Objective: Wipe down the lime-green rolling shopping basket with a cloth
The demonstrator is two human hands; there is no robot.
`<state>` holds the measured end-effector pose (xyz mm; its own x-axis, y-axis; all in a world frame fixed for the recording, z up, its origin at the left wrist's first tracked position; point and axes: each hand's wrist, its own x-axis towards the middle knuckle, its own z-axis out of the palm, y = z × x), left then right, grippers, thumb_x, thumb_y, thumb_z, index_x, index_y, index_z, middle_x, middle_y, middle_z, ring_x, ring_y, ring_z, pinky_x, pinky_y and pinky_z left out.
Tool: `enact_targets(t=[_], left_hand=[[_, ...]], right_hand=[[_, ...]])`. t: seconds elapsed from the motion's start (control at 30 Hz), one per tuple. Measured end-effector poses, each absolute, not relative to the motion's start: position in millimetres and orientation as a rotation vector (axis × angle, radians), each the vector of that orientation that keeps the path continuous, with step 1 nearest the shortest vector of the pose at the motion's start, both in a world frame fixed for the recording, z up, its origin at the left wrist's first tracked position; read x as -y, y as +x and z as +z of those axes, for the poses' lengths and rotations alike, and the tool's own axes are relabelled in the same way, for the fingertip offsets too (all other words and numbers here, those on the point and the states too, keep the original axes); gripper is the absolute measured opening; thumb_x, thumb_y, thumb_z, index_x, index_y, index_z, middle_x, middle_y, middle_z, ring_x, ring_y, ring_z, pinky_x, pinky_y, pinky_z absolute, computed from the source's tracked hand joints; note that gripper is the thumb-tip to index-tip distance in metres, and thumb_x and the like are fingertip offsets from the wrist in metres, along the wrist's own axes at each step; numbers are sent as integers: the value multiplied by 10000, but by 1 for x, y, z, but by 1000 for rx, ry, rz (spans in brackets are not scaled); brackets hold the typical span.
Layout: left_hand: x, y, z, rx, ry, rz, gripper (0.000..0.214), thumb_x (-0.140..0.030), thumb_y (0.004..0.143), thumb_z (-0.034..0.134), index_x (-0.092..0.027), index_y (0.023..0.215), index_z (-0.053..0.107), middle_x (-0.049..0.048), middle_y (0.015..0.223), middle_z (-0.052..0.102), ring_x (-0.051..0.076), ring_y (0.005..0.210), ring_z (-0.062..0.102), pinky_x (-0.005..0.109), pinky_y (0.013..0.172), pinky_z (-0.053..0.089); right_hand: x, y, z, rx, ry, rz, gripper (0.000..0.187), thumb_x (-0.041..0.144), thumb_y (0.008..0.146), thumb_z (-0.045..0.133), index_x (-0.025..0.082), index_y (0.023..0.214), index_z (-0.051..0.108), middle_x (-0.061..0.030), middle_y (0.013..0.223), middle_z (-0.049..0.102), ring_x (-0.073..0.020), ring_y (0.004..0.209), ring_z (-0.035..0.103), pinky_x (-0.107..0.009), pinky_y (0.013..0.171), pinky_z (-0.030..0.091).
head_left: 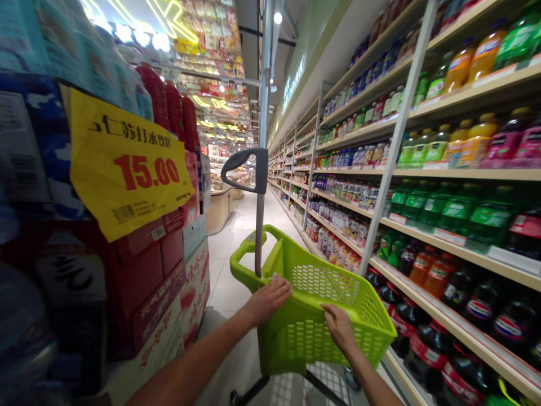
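A lime-green plastic shopping cart (296, 344) stands in the aisle in front of me, its slotted basket angled to the right. My left hand (270, 298) is closed over the near rim, close to the base of the grey metal pole (259, 237). Further right along the same rim, my right hand (339, 328) grips the edge, with some fingers out of sight inside the basket. A dark grey loop handle (261, 172) is fixed partway up the pole, apart from both hands.
Drink shelves (448, 228) run along the right side, near the basket's corner. Stacked drink cartons (146, 282) rise close on the left, bearing a yellow price sign (131, 163). A tiled aisle floor (243, 217) leads forward past a wooden counter (220, 211).
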<state>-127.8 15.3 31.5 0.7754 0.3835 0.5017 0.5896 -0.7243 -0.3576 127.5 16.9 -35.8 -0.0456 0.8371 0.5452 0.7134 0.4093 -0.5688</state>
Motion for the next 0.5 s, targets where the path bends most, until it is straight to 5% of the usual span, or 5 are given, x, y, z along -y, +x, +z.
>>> enact_targets(t=[0.23,0.5], left_hand=[[-5,-230,73,697,-2467,-675,358,-86,868,303,-187,1144,507,44,1231,532,155,1221,382,336,991,390],[-35,-219,82,1336,-2208,-981,378,-64,792,336,-151,1082,563,82,1137,588,209,1074,523,382,879,468]], right_hand=[[-21,136,-34,1757,-1366,260,371,339,704,373,165,778,693,-86,841,695,-227,814,633,-357,775,465],[-28,136,-38,1721,-1392,232,364,354,714,376,167,748,687,-88,812,696,-228,789,632,-347,759,462]])
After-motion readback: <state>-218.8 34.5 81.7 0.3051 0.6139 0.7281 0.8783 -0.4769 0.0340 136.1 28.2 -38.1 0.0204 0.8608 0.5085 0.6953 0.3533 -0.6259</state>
